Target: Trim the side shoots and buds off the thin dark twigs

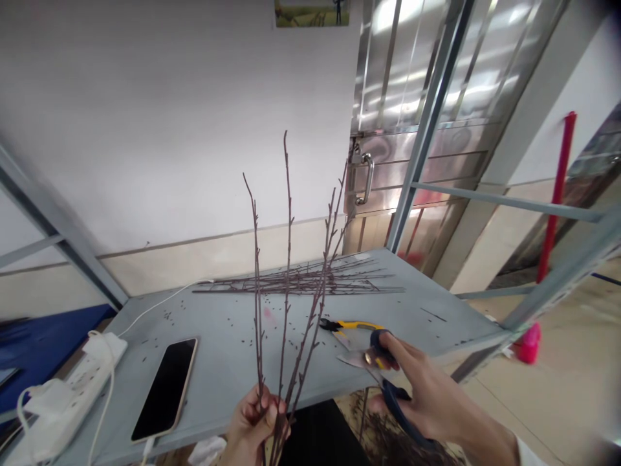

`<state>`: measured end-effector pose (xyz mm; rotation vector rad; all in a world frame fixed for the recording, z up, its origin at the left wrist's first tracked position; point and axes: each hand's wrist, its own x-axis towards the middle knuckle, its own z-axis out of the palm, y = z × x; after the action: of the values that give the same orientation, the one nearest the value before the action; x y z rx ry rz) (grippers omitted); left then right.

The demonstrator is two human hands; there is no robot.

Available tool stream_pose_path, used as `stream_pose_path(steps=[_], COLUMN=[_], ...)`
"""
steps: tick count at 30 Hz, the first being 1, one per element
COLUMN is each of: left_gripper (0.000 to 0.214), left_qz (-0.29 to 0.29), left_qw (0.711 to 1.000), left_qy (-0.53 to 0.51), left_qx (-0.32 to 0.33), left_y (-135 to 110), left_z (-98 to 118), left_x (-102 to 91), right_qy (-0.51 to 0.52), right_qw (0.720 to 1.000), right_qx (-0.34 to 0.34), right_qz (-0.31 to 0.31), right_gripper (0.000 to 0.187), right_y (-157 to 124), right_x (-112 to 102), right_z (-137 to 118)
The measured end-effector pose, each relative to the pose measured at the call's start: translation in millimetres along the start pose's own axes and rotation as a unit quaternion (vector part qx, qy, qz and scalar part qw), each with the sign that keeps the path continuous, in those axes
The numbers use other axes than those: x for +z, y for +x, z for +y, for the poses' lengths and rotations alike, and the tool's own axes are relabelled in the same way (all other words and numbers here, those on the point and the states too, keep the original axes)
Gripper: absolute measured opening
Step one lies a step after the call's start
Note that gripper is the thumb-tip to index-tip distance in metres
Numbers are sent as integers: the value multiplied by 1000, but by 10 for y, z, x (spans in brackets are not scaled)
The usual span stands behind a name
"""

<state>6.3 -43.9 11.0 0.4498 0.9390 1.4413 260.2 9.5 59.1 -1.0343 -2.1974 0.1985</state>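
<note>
left hand gripping twigs, right hand holding snips, loose twigs on shelf

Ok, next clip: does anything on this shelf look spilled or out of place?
Yes: small dark plant bits are strewn over the grey metal shelf, like spilled trimmings, beside the pile of thin reddish twigs.

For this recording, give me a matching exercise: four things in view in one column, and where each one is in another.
Things:
1. Bare twigs
2. Scissors
3. Black smartphone
4. White power strip

Places:
A. Lying screen-up on the grey shelf
B. Gripped upright in the left hand
C. At the shelf's left edge, with white cables looped over it
D. Held in the right hand

Pairs: 1-B, 2-D, 3-A, 4-C
</note>
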Motion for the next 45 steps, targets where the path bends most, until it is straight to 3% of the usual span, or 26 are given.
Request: stream_pose_path(steps=[5,10,14,19,23,32,45], left_gripper=[44,38,38,39,37,36,38], left_qz=[43,115,103,90,126,147,158], left_qw=[995,966,952,951,944,926,926], left_qy=[49,173,250,264,259,293,292], left_qx=[77,151,146,136,163,188,179], left_y=[36,38,15,-12,-51,-110,-99], left_z=[-57,-77,-32,-1,-19,-11,-9], left_x=[-38,-103,-141,-135,-68,-12,-29], right_qy=[-83,-203,-271,-317,-324,-344,-354], right_qw=[996,974,957,946,944,937,933], right_qx=[10,-15,-33,-14,-8,-24,-15], right_qz=[42,96,98,70,69,57,66], right_gripper=[27,25,27,25,27,28,12], right_y=[126,311,416,437,446,490,399], right_x=[-133,-272,-307,-350,-368,-309,-265], right_z=[-26,20,71,121,135,247,348])
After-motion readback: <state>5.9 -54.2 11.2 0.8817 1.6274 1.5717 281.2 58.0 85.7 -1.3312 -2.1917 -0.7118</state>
